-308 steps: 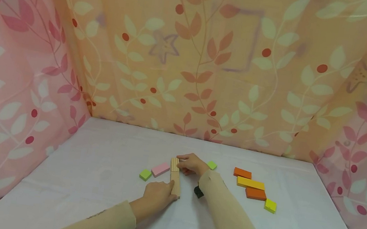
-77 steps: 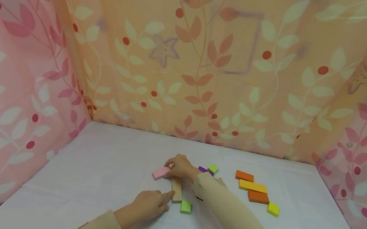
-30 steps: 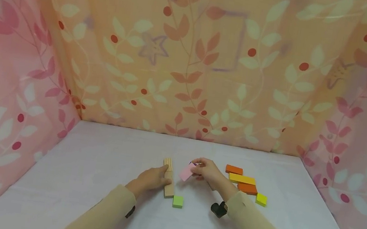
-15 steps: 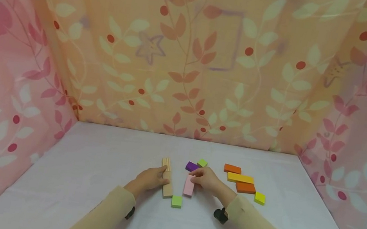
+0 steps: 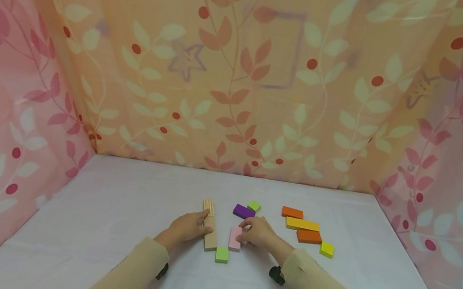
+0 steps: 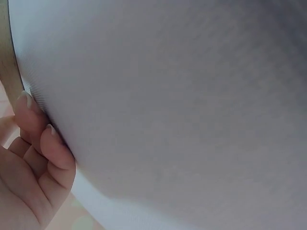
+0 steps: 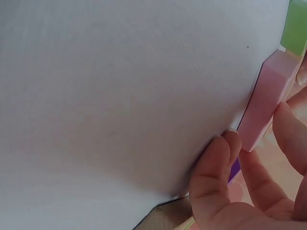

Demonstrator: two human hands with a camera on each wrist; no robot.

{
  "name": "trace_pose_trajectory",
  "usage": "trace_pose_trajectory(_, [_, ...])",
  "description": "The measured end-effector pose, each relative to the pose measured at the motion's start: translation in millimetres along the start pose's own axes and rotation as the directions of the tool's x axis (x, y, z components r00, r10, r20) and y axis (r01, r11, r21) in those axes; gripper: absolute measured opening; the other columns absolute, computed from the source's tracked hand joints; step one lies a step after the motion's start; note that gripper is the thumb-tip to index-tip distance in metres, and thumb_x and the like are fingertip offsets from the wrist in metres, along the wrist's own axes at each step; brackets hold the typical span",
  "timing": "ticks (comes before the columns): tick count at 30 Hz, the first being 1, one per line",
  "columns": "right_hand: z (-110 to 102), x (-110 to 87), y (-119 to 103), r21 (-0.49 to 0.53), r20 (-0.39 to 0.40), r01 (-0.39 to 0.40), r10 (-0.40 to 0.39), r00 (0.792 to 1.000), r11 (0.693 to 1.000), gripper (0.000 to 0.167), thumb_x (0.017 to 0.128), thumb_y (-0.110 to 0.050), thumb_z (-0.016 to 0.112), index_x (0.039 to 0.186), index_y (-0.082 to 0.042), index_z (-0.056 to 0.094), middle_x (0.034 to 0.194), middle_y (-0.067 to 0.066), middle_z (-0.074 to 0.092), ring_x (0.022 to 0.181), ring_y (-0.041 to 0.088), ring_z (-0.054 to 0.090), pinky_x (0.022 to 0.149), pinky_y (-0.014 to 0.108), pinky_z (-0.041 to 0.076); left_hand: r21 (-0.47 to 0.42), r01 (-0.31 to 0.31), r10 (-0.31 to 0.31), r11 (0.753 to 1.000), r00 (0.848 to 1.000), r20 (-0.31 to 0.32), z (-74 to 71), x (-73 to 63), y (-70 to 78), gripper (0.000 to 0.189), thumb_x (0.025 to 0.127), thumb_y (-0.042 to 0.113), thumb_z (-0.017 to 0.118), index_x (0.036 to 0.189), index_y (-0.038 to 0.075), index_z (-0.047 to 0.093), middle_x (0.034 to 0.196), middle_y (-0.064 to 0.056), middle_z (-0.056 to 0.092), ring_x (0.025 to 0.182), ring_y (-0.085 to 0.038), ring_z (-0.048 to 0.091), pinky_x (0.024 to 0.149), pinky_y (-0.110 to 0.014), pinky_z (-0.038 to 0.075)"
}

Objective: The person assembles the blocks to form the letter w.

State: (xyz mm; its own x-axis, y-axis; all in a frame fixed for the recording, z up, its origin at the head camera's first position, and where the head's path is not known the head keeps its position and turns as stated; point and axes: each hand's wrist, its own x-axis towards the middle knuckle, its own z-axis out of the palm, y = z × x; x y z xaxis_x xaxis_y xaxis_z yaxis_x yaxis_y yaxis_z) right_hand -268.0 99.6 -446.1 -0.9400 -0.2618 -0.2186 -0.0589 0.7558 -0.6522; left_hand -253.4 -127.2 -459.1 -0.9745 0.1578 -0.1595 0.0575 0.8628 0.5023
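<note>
In the head view, my left hand (image 5: 186, 227) grips a plain wooden block (image 5: 210, 241) lying end to end with a striped wooden piece (image 5: 208, 206). In the left wrist view, its curled fingers (image 6: 57, 148) lie along the wood at the left edge. My right hand (image 5: 261, 232) pinches a pink block (image 5: 234, 240) lying flat on the cloth, thumb at its side and a finger at its far end. A light green square block (image 5: 221, 255) sits between the near ends of the wooden and pink blocks. Past the pink block's far end is a purple block (image 5: 244, 211).
Another green block (image 5: 254, 206) stands beside the purple one. To the right lie two orange blocks (image 5: 309, 236), a long yellow block (image 5: 302, 224) and a yellow square (image 5: 326, 249). A wooden piece (image 7: 168, 213) shows beside my right fingers. Patterned curtains (image 5: 239, 91) surround the white-covered table (image 5: 130, 189).
My right hand has carried the pink block from left of the wooden pieces to their right and lowered it beside the green square. The left hand has come to grip the wooden block.
</note>
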Motion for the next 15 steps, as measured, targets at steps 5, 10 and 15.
trace_pose_trajectory(5, [-0.4,-2.1,0.1,0.009,-0.004,-0.031,0.031,1.0,0.999,0.028,0.08,-0.02,0.081,0.102,-0.009,0.069,0.095,0.008,0.055,0.082,0.021,0.052,0.068,0.029,0.049,0.006,0.009,-0.009,1.0,1.0,0.005,1.1,0.2,1.3,0.066,0.092,0.042,0.065,0.147,0.013,0.044,0.14,-0.019,0.051,0.129,-0.04,0.046,0.102,-0.054,0.037])
trace_pose_trajectory(10, [-0.9,-3.3,-0.6,0.013,-0.005,-0.028,0.028,1.0,1.0,0.027,0.079,-0.019,0.082,0.1,-0.007,0.069,0.096,0.009,0.053,0.082,0.02,0.051,0.066,0.028,0.048,0.005,0.019,-0.019,1.0,1.0,0.009,1.4,0.3,1.7,0.066,0.091,0.042,0.066,0.147,0.012,0.045,0.14,-0.02,0.051,0.129,-0.041,0.045,0.102,-0.055,0.037])
trace_pose_trajectory(15, [-1.0,-4.2,-2.5,0.006,-0.008,-0.022,0.023,1.0,1.0,0.027,0.078,-0.019,0.083,0.099,-0.006,0.069,0.094,0.008,0.053,0.081,0.02,0.05,0.065,0.027,0.048,0.0,0.028,-0.028,1.0,1.0,0.009,1.0,0.5,0.6,0.067,0.091,0.043,0.065,0.147,0.013,0.044,0.141,-0.02,0.05,0.129,-0.041,0.045,0.103,-0.055,0.036])
